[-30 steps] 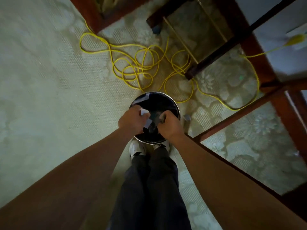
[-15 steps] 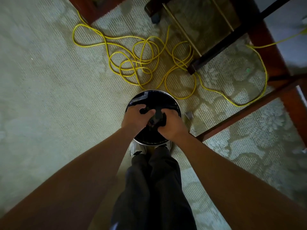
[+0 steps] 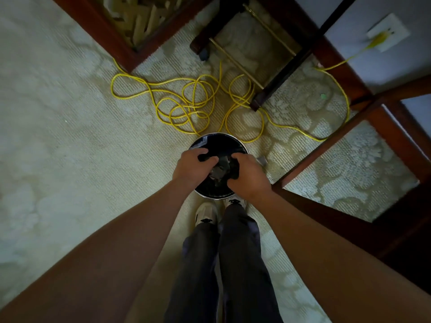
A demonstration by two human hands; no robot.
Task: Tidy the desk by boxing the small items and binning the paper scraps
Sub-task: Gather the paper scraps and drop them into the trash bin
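Lower now: crumpled paper scraps (image 3: 219, 170) | round bin (image 3: 218, 135), mouth up, glossy black liner (image 3: 224, 143) | my left hand (image 3: 191, 167), right hand (image 3: 250, 177) curled, grip unclear

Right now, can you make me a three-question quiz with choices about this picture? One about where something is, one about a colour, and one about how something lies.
1. Where is the bin?
A) up on a desk
B) on the carpet, just ahead of the shoes
C) tipped over under the chair

2. What colour is the cord?
A) yellow
B) red
C) blue

3. How does the cord lie?
A) wound in a tidy roll
B) in loose, tangled loops
C) pulled straight

Answers:
1 B, the bin stands upright on the carpet with the toes of the shoes right next to it.
2 A, the cord is bright yellow against the pale carpet.
3 B, the cord sprawls in many overlapping loops beyond the bin.
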